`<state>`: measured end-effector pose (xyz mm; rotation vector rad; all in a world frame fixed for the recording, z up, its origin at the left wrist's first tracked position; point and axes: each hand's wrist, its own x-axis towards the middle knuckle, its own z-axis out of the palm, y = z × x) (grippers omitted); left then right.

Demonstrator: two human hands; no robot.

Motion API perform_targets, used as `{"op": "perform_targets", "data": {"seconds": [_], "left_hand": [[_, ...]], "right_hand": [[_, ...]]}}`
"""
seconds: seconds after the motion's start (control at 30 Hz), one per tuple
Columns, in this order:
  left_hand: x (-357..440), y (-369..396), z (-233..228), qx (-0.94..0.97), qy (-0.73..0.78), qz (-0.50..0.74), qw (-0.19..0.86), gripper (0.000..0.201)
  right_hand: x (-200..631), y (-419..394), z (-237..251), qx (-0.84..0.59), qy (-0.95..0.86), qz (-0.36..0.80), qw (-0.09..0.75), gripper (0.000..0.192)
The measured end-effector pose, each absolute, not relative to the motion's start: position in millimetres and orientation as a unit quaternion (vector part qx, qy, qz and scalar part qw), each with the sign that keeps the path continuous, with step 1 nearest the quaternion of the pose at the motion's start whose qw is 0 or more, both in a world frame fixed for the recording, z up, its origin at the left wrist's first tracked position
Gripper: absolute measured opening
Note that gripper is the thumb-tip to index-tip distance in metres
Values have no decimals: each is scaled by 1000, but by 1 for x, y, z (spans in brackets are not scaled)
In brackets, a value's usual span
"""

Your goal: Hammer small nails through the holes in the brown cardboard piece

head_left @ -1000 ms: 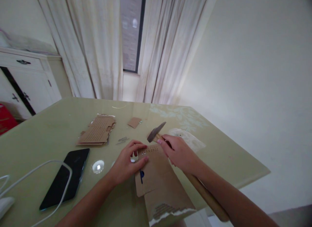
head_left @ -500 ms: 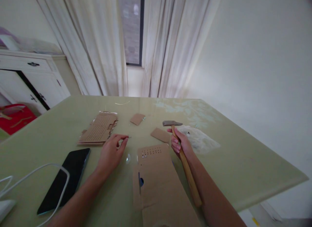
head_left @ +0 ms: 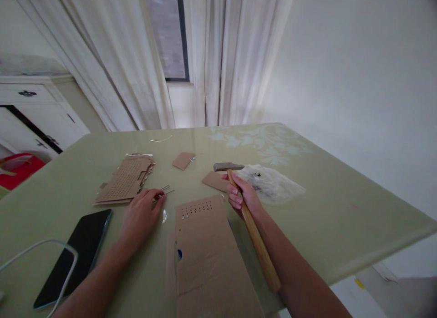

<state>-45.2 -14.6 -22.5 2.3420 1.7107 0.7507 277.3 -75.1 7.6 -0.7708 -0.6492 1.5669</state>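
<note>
My right hand (head_left: 243,193) is wrapped around the wooden handle of a hammer (head_left: 257,243), its steel head raised above the table. My left hand (head_left: 143,215) is closed in a pinch beside the perforated cardboard stack. Thin metal nails (head_left: 169,191) stick out by its fingertips; how many it grips is hard to tell. Between my forearms lies a long cardboard box (head_left: 208,254) with rows of small holes near its far end. A few shiny bits sit in holes at the left of those rows.
A stack of perforated cardboard (head_left: 126,179) lies left, with a phone (head_left: 77,256) and white cable (head_left: 73,268) nearer. Small cardboard pieces (head_left: 183,160) (head_left: 213,180) lie beyond the box. A crumpled clear plastic bag (head_left: 273,186) is at right, and the table edge (head_left: 382,254) runs there.
My view has shifted a little to the right. My left hand has lowered to the table beside the cardboard stack, where more nails now show at its fingertips. The right hand keeps hold of the hammer.
</note>
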Motion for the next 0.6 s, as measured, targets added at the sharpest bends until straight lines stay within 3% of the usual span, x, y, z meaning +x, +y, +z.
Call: {"op": "perform_targets", "data": {"seconds": [0.23,0.6], "left_hand": [[-51,-12,-23,791,560,230,91,30],[-32,-6,-23,811,567,142,4,26]], "right_hand": [[274,-72,12,-336,-250,687,594,31],[268,-68,11,-339,-246,691,589,30]]}}
